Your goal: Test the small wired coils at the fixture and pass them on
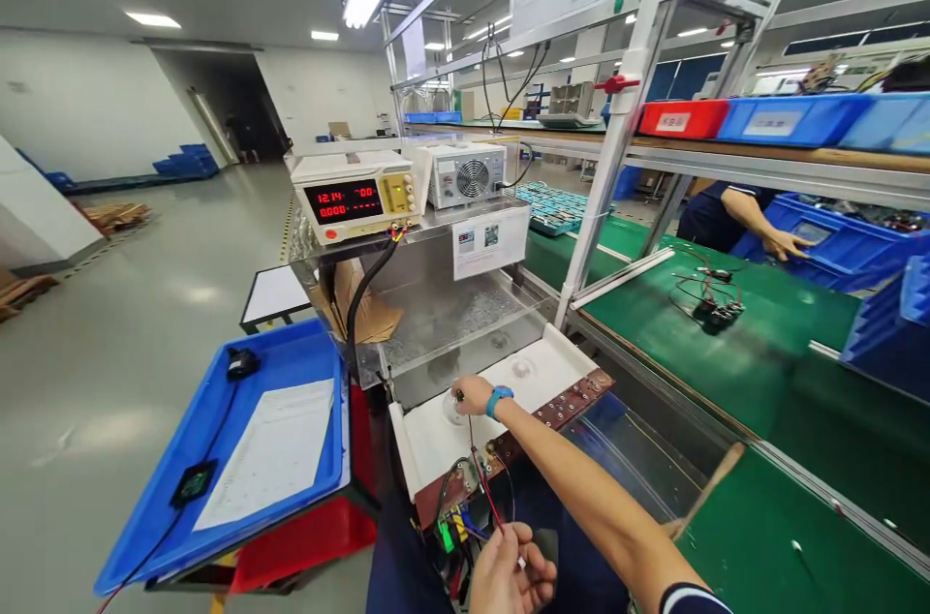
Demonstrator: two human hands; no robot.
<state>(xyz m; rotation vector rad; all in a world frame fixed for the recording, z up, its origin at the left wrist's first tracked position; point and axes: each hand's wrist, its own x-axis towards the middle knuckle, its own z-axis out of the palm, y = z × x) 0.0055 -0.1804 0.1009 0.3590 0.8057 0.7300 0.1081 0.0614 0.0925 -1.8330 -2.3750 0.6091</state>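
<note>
My right hand (474, 395), with a blue watch on its wrist, reaches over the white fixture (428, 430). Its fingers are closed around a small dark part (459, 395), mostly hidden, above a round clear spot on the fixture. At the bottom centre, my left hand (512, 570) has its fingers curled around thin red and black wires (488, 490); a small white connector (521, 563) shows between the fingers. The wires run up towards my right hand, past a brown strip with metal contacts (573, 401). Below the strip are green and yellow connectors (446, 535).
A power supply (356, 198) with red digits stands behind the fixture. To the left, a blue tray (326, 343) holds papers and a cabled device. On the green bench (770, 323) at right lies a wired assembly (719, 309); another person's hand (789, 243) touches a blue bin (835, 251).
</note>
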